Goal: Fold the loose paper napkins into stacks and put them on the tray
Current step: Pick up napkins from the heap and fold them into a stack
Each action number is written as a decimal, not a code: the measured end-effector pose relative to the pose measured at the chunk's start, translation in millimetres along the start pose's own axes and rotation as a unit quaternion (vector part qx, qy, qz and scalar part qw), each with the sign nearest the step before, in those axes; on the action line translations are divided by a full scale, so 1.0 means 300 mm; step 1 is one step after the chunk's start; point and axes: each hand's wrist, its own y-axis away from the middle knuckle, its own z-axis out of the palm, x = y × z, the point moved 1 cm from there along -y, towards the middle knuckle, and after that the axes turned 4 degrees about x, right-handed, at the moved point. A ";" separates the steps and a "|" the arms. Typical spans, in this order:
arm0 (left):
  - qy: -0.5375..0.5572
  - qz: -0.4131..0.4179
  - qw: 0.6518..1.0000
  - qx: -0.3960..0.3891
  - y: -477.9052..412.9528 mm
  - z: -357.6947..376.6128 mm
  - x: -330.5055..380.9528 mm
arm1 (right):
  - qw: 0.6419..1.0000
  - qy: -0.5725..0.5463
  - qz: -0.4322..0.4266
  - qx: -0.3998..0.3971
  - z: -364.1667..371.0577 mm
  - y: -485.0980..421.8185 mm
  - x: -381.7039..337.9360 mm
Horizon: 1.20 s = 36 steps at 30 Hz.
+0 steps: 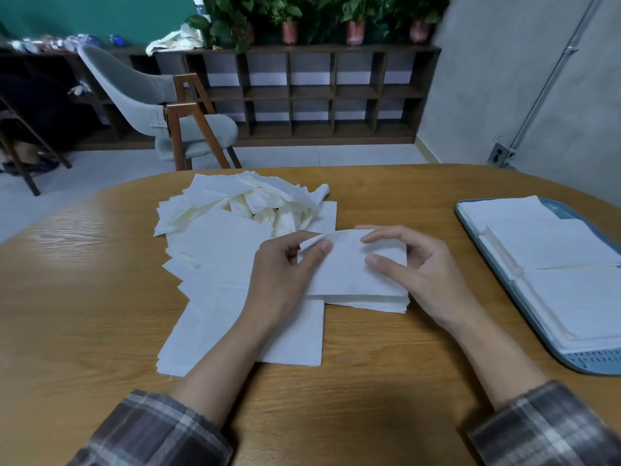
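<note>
A white paper napkin (342, 270) lies on top of a small folded stack (369, 302) at the middle of the wooden table (386, 364). My left hand (282, 277) pinches the napkin's upper left corner and lifts it slightly. My right hand (413, 264) holds the napkin's right side between thumb and fingers. A heap of loose napkins (248, 203) sits behind the hands, and flat unfolded napkins (215, 264) spread out to the left under my left wrist. The blue tray (591, 363) at the right holds stacks of folded napkins (551, 250).
A grey chair (141, 105) with wooden legs stands beyond the table's far edge. Behind it runs a dark cubby shelf (302, 92) topped with potted plants (356, 18). A grey wall with a socket (497, 153) rises at the right.
</note>
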 end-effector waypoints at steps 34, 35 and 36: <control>-0.242 0.154 0.943 -0.168 0.028 -0.003 -0.013 | 0.987 0.092 0.027 0.129 -0.029 -0.029 0.067; -0.224 0.140 0.949 -0.169 0.029 -0.003 -0.006 | 0.987 0.089 0.029 0.127 -0.029 -0.030 0.066; -0.209 0.123 0.956 -0.166 0.032 -0.001 -0.001 | 0.988 0.087 0.031 0.125 -0.029 -0.030 0.066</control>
